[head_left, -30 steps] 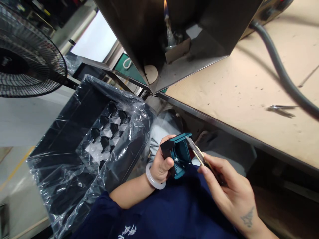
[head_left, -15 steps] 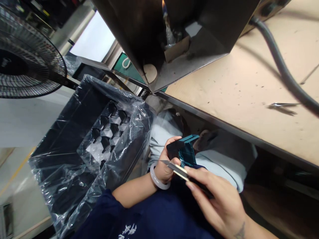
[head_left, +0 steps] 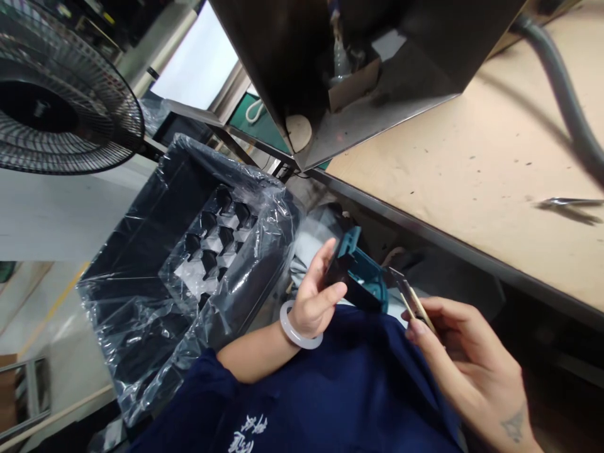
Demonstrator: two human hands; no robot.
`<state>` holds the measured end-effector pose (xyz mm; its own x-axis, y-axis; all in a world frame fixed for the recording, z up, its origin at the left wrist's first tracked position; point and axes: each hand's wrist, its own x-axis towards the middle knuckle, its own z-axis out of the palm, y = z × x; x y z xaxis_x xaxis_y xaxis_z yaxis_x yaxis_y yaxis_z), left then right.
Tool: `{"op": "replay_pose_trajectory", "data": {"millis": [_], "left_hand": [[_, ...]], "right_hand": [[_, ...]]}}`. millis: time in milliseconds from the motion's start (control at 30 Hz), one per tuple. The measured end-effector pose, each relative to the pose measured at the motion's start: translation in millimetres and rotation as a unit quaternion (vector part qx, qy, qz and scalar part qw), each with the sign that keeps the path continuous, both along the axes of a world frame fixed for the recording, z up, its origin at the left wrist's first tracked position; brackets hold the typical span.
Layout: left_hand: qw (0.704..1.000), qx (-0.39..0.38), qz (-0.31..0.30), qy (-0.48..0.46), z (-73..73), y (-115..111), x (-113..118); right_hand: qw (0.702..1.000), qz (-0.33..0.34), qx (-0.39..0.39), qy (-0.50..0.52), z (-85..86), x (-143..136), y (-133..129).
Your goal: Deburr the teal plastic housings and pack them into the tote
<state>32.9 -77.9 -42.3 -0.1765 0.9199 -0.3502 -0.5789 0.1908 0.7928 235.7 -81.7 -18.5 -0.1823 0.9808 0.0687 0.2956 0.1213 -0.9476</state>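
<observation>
Near the middle, my left hand (head_left: 317, 301), with a pale bangle at the wrist, grips a black and teal plastic part (head_left: 361, 274). Its thumb lies on the near side and the fingers are behind the black face. To the right, my right hand (head_left: 465, 352) pinches a utility knife (head_left: 413, 303) between thumb and fingers. The knife has a cream-coloured body, and its blade points up and left, a short way right of the part without visible contact.
A plastic-lined black bin (head_left: 255, 270) holds dark parts in a tray at the left. Behind it is a fan (head_left: 70, 113). A metal enclosure (head_left: 410, 94) stands on the bench (head_left: 425, 170), with tweezers (head_left: 570, 202) and a grey hose (head_left: 561, 94) to its right.
My right hand and the knife have moved right, away from the part. In my left hand the part has turned, showing more of its teal inside. The view has shifted slightly.
</observation>
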Motion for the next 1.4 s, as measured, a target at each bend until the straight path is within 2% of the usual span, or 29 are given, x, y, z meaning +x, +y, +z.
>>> {"op": "replay_pose_trajectory", "data": {"millis": [67,133,233,300,333,400,500,600,700,933,1033,1167,1233,1300,1333,1400], "left_hand": [[0.992,0.085,0.003,0.088,-2.1,0.8,-5.5],[0.972,0.147,0.000,0.184,-2.9,2.8,-11.9],[0.910,0.241,0.033,0.335,-1.7,8.7,-18.6],[0.870,0.294,0.085,0.388,-1.0,13.3,-19.2],[0.861,0.303,0.108,0.393,-1.1,15.1,-18.4],[0.866,0.293,0.140,0.381,-1.6,17.4,-15.2],[0.876,0.282,0.157,0.359,-1.9,18.4,-9.5],[0.866,0.298,0.172,0.362,-1.9,18.5,-6.2],[0.853,0.309,0.165,0.386,-4.0,17.8,-7.4],[0.848,0.311,0.165,0.396,-8.3,16.7,-14.9],[0.843,0.342,0.152,0.387,-6.7,17.8,-16.0],[0.852,0.350,0.135,0.364,-5.7,17.4,-16.0],[0.854,0.351,0.130,0.360,-7.0,16.8,-16.2],[0.852,0.351,0.132,0.365,-10.2,15.6,-17.5],[0.856,0.340,0.132,0.365,-12.8,14.4,-18.7],[0.889,0.269,0.118,0.350,-20.4,10.1,-22.2]], "right_hand": [[1.000,0.014,0.023,-0.013,1.1,-1.9,-0.2],[0.997,0.032,0.057,-0.031,2.3,-4.2,0.1],[0.991,0.043,0.115,-0.060,4.2,-8.3,0.1],[0.986,0.052,0.140,-0.071,5.1,-10.5,-0.3],[0.984,0.058,0.153,-0.069,5.5,-11.3,-0.4],[0.981,0.071,0.166,-0.066,6.2,-12.3,-0.2],[0.979,0.079,0.172,-0.069,6.8,-13.3,0.9],[0.978,0.086,0.180,-0.061,7.1,-14.5,1.9],[0.978,0.089,0.183,-0.053,7.3,-15.9,0.7],[0.981,0.107,0.160,-0.019,8.4,-16.7,-1.0],[0.985,0.127,0.113,0.013,11.4,-14.6,5.0],[0.977,0.189,-0.039,0.088,13.3,-6.1,15.7],[0.946,0.271,-0.127,0.126,11.8,-0.6,19.3],[0.900,0.348,-0.199,0.171,8.8,2.4,20.2],[0.883,0.357,-0.227,0.202,6.8,2.1,19.9],[0.870,0.305,-0.269,0.279,2.3,-2.6,18.2]]}}
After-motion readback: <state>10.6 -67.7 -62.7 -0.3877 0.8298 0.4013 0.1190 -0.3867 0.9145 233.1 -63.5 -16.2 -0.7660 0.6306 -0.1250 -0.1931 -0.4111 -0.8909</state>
